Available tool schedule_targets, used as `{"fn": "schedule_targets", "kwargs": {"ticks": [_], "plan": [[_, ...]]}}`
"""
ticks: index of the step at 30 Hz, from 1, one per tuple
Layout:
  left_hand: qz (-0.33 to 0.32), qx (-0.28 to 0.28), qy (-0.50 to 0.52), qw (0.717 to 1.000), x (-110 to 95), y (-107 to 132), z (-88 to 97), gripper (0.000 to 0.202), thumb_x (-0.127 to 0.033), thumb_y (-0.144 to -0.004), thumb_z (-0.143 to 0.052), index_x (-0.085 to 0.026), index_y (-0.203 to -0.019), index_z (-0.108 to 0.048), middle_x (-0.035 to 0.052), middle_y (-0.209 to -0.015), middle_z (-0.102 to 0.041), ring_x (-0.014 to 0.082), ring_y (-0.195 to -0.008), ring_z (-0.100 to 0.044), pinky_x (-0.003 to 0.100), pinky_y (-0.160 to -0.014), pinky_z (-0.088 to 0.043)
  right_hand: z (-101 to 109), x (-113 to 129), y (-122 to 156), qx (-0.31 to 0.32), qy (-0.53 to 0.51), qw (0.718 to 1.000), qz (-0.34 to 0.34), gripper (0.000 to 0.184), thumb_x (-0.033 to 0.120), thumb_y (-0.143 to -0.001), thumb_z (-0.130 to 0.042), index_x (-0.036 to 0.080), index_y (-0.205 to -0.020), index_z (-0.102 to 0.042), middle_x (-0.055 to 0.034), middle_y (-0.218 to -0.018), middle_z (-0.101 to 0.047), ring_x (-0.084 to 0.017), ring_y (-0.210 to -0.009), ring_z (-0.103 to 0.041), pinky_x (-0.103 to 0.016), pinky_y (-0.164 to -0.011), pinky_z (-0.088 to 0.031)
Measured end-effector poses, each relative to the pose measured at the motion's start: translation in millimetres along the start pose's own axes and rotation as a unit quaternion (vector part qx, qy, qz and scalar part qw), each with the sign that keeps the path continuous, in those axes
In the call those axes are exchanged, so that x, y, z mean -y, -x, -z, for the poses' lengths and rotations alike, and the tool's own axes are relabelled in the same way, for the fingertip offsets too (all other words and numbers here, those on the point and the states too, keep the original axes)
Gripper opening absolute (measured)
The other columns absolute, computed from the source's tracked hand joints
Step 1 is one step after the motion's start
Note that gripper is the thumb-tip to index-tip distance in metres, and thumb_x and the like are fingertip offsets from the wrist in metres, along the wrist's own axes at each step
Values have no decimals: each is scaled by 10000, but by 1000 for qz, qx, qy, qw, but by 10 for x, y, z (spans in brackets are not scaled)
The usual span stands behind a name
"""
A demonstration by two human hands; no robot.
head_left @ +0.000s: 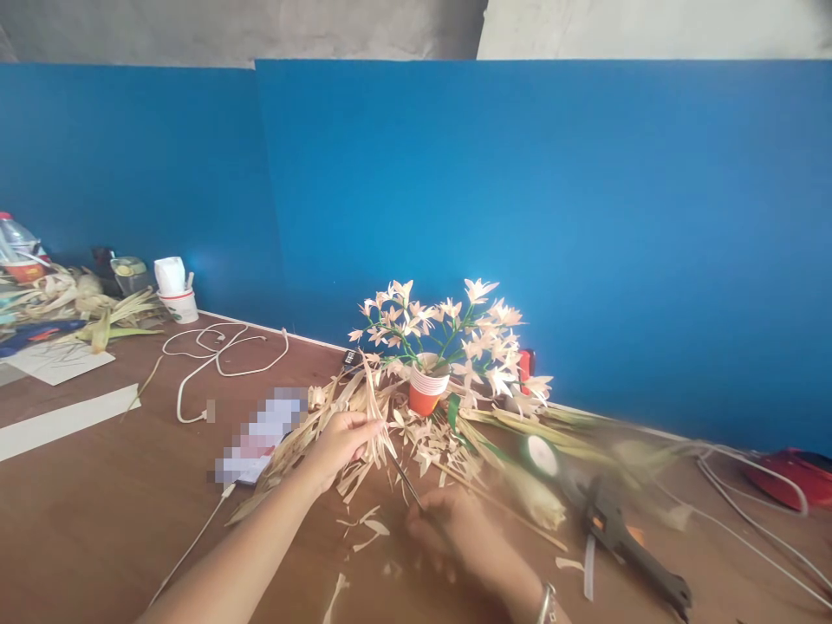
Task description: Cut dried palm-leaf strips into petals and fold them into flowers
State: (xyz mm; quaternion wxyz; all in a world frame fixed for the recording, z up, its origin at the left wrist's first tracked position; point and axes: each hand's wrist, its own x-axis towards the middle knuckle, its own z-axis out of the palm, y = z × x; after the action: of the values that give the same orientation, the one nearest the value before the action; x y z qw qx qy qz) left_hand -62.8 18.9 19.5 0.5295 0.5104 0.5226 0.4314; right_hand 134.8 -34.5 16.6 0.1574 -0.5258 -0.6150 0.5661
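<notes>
My left hand (347, 440) pinches a small bunch of pale dried husk strips (373, 412) between thumb and fingers. My right hand (445, 529), smeared by motion, is closed around what look like scissors (408, 482); their narrow dark blades point up at the lower ends of the strips. Whether the blades touch the strips, I cannot tell. Just beyond my hands, a stack of red and white paper cups (429, 390) bears green stems with pale husk flowers (477, 290). Cut husk pieces (429, 442) lie around the cups, and several scraps (367, 529) lie nearer me.
A black glue gun (633, 546) lies at the right, near a peeled husk bundle (539, 494) and a red object (783, 478). Left of my hand is a blurred-out phone (263, 438). White cables (221, 351) cross the table. A blue partition (533, 191) stands behind.
</notes>
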Motion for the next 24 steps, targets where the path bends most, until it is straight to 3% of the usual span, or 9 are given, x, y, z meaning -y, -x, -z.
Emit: {"fn": "schedule_targets", "kwargs": {"ticks": [9, 14, 24], "plan": [[29, 63, -2, 998, -13, 21, -2, 338, -441, -668, -668, -149, -563, -533, -86, -426, -360, 54, -409, -294, 218, -446, -185, 5, 4, -6, 20, -2, 1000, 6, 176, 259, -691, -506, 154, -619, -627, 58, -410, -499, -44, -306, -384, -138, -306, -302], [42, 69, 3, 997, 27, 12, 3, 312, -431, -658, -681, -129, -658, -606, -87, -453, -360, 56, -420, -305, 217, -446, -190, 5, -37, -27, 30, -26, 999, 8, 164, 249, -687, -508, 154, -650, -637, 64, -402, -494, -47, -302, -385, -134, -300, -290], [51, 69, 25, 996, 71, -1, 1, 294, -411, -657, -693, -137, -657, -588, -82, -497, -368, 51, -438, -302, 211, -446, -187, 17, -20, -5, 27, -17, 999, 12, 166, 250, -676, -502, 155, -612, -621, 72, -387, -476, -44, -298, -374, -135, -305, -287]]}}
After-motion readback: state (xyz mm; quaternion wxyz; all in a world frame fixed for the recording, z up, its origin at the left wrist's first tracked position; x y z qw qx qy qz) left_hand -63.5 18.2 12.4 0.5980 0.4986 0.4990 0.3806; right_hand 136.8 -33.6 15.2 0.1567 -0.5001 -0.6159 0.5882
